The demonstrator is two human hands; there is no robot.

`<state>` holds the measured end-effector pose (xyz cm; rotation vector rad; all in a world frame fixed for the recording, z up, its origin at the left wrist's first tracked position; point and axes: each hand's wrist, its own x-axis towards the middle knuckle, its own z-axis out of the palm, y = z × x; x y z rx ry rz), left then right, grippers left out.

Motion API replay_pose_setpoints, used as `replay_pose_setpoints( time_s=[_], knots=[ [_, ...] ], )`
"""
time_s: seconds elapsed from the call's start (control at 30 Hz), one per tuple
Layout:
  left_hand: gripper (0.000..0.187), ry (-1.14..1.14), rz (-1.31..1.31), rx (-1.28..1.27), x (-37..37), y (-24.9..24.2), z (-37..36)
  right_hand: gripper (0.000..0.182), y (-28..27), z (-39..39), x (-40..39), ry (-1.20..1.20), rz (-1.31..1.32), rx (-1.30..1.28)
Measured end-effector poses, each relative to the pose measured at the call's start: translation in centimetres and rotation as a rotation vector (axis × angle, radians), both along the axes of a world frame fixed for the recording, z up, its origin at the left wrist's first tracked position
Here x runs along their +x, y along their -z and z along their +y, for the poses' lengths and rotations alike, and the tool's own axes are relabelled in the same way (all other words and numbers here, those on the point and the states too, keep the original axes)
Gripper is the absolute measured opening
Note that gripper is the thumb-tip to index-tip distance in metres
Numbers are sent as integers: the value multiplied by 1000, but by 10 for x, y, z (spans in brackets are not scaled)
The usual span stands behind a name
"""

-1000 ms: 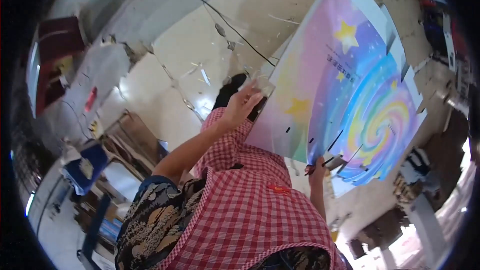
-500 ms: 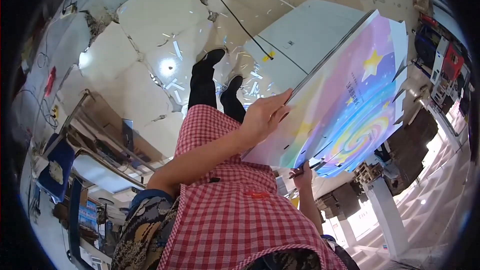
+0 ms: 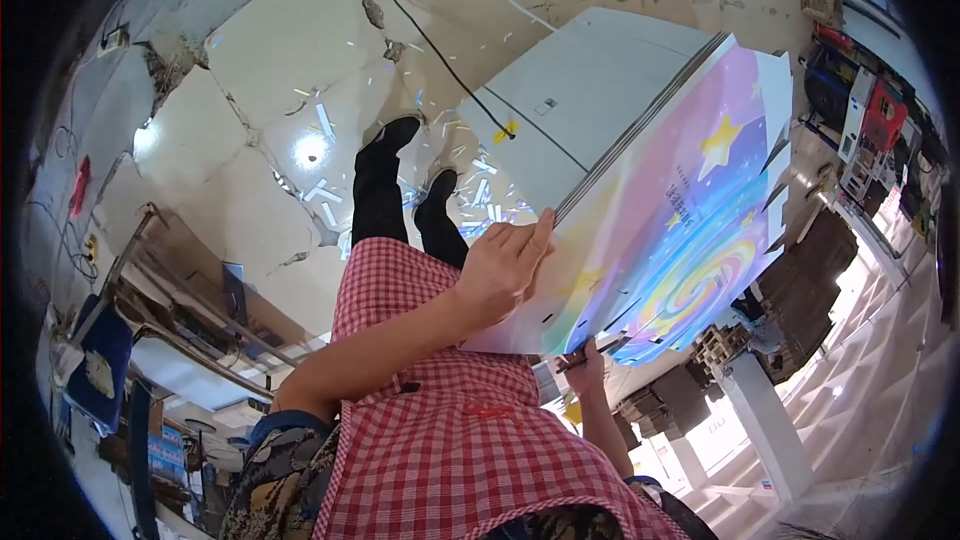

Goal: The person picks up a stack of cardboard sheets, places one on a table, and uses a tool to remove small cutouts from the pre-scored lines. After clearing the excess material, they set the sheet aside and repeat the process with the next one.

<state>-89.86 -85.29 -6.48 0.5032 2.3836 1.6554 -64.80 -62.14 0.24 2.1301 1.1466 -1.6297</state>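
A stack of die-cut printed card sheets (image 3: 690,230), pastel with yellow stars and a blue swirl, stands tilted in front of me. My left hand (image 3: 503,268) grips its near left edge, fingers curled over the side of the layers. Low at the bottom edge, my right hand (image 3: 583,368) is closed around a thin dark object (image 3: 572,361), whose kind I cannot tell. Narrow dark slots show in the lower part of the top sheet, and notched flaps line its right side.
A pale blue-grey panel (image 3: 590,70) lies behind the stack, with a black cable (image 3: 430,40) across the floor. Paper offcuts (image 3: 490,190) are scattered around my shoes. At left stand a metal-framed cart (image 3: 190,290) and a blue chair (image 3: 100,365); stacked cardboard (image 3: 800,290) is at right.
The stack and both hands appear slightly further left and lower as the view shifts. The fingers of my left hand are more bent over the stack's edge.
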Motion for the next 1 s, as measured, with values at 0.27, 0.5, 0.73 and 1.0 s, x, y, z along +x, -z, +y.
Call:
replay_pose_setpoints(
  time_s=[0.27, 0.5, 0.73, 1.0],
  knots=[
    [44, -56, -6, 63, 1, 4, 4, 33, 5, 12, 18, 47, 117, -117],
    [39, 32, 158, -260, -3, -7, 3, 27, 10, 10, 27, 2, 236, -96],
    [42, 100, -170, -147, -6, -7, -5, 26, 19, 5, 27, 8, 90, 108],
    [46, -104, -142, 159, -82, -9, 22, 26, 26, -1, 33, 23, 78, 194]
  ],
)
